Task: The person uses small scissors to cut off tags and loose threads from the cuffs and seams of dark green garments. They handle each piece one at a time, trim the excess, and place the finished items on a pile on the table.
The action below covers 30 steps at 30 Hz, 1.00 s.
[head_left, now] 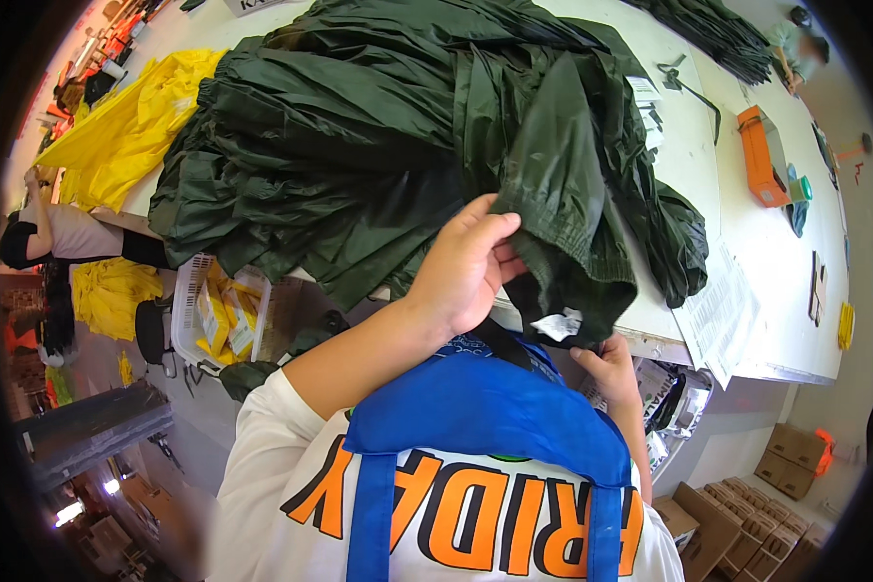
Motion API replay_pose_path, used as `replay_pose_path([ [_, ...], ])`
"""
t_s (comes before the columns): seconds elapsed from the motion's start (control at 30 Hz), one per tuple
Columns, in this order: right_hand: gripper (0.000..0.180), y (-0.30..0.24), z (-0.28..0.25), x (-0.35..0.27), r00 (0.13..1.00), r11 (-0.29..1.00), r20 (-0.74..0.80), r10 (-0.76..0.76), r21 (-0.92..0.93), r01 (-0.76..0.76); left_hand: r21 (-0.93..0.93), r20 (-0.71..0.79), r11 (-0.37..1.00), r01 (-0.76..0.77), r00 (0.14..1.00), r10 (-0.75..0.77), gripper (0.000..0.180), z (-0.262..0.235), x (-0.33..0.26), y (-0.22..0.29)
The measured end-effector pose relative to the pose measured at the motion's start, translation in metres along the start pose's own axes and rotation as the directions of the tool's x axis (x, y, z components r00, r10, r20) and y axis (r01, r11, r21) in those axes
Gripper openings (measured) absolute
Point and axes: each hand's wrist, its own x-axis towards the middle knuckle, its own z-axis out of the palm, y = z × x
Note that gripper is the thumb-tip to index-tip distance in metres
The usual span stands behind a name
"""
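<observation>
A dark green garment (553,194) of thin shiny cloth, with a gathered elastic opening, hangs over the table edge in front of me. My left hand (470,262) pinches the left side of that opening between thumb and fingers. Lower down and to the right, my right hand (611,369) grips the bottom edge of the opening, its fingers partly hidden by the cloth. Between the two hands, a white label (558,323) shows inside the opening. Behind it, a big heap of similar dark green garments (330,145) spreads across the table.
The white table (737,165) carries an orange box (763,155), printed paper sheets (723,310) and a yellow garment (145,126). Below its left edge stands a white basket (186,310) with yellow packets (228,315). A person (68,233) is at the far left; cardboard boxes (761,529) stand lower right.
</observation>
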Motion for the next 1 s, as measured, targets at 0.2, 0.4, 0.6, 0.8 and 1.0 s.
replay_pose_path([
  [0.2,0.019,-0.044,-0.061,-0.002,0.954,0.914,-0.178,-0.242,-0.372,0.163,0.057,0.000,0.995,-0.079,0.997,0.079,0.020,0.018,-0.013,0.011],
  [0.4,0.024,-0.111,0.017,0.014,0.845,0.724,0.017,-0.535,-0.506,0.469,0.077,0.035,0.993,-0.091,0.995,0.088,0.023,0.023,-0.014,0.012],
  [0.6,0.026,-0.119,0.044,0.036,0.821,0.746,-0.011,-0.571,-0.424,0.513,0.087,0.036,0.993,-0.076,0.997,0.073,0.024,0.024,-0.017,0.014],
  [0.8,0.025,-0.116,0.048,0.042,0.833,0.797,-0.017,-0.554,-0.300,0.524,0.071,0.045,0.995,-0.067,0.997,0.064,0.025,0.020,-0.019,0.017],
  [1.0,0.070,-0.046,0.032,0.037,0.771,0.791,-0.177,-0.611,-0.112,0.601,-0.209,-0.008,0.977,-0.041,0.999,0.040,0.030,0.005,-0.010,0.033],
])
